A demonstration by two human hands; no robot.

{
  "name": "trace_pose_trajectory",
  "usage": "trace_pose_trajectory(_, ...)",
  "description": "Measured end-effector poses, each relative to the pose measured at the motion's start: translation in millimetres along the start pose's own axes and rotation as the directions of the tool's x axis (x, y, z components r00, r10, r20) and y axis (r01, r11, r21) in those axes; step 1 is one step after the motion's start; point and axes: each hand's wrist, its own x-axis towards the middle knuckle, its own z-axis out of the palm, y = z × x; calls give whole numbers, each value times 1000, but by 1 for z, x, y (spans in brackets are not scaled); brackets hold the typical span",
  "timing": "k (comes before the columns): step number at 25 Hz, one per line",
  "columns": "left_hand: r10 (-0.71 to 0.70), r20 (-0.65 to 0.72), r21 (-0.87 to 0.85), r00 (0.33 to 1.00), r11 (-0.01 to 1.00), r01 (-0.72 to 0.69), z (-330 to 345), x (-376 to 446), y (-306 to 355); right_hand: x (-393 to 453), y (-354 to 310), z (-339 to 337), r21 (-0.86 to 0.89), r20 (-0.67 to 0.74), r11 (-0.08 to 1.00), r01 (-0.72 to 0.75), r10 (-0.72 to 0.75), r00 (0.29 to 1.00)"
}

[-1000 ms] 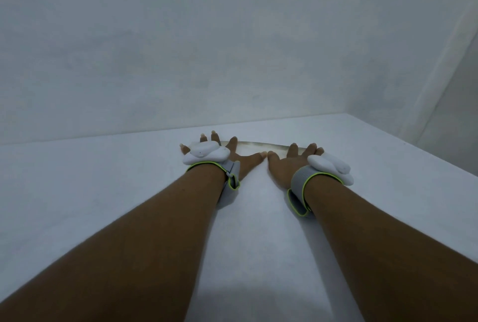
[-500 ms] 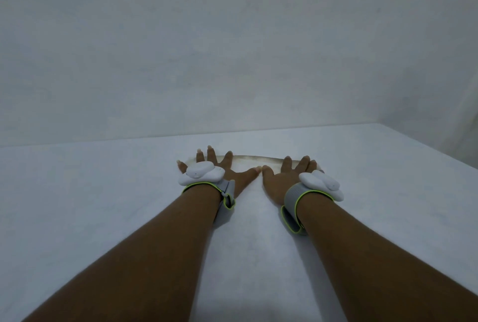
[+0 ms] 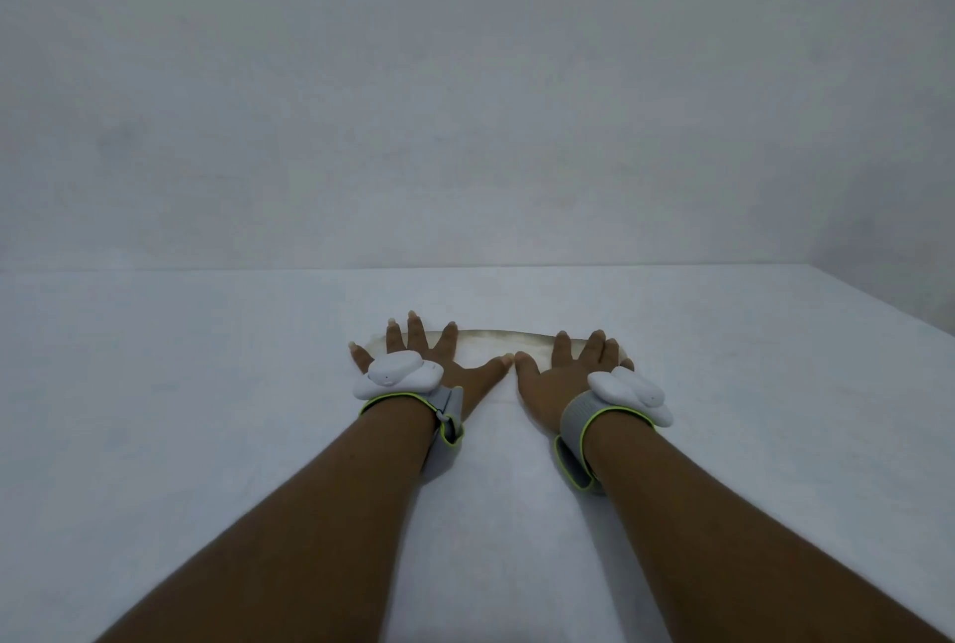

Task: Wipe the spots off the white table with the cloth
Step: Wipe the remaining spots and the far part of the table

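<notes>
Pale cloth (image 3: pixel 496 338) — flattened under both spread hands — on white table (image 3: pixel 206 384).

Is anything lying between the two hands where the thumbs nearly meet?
Head view: between the left hand and right hand only a strip of the pale cloth shows, both palms flat on it.

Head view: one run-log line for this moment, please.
phase: wiping | left hand: flat, fingers spread, on cloth | right hand: same | cloth: flat on white table | spots: none discernible
</notes>
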Motion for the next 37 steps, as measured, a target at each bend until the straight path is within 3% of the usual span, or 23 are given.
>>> trace_pose_trajectory(10, -26, -40, -64, 999, 998, 23, -21, -60, -42, -54, -18, 11, 6, 11, 996, 91, -91, 996)
trace_pose_trajectory(16, -57, -46, 98, 997, 993, 61, -28, -91, -59, -86, -15, 18, 21, -30, 991, 133, -132, 991)
trace_pose_trajectory(37, -96, -12, 80, 995, 992, 97, -48, -182, -84, -165, -1, 26, 28, -38, 981, 193, -192, 981)
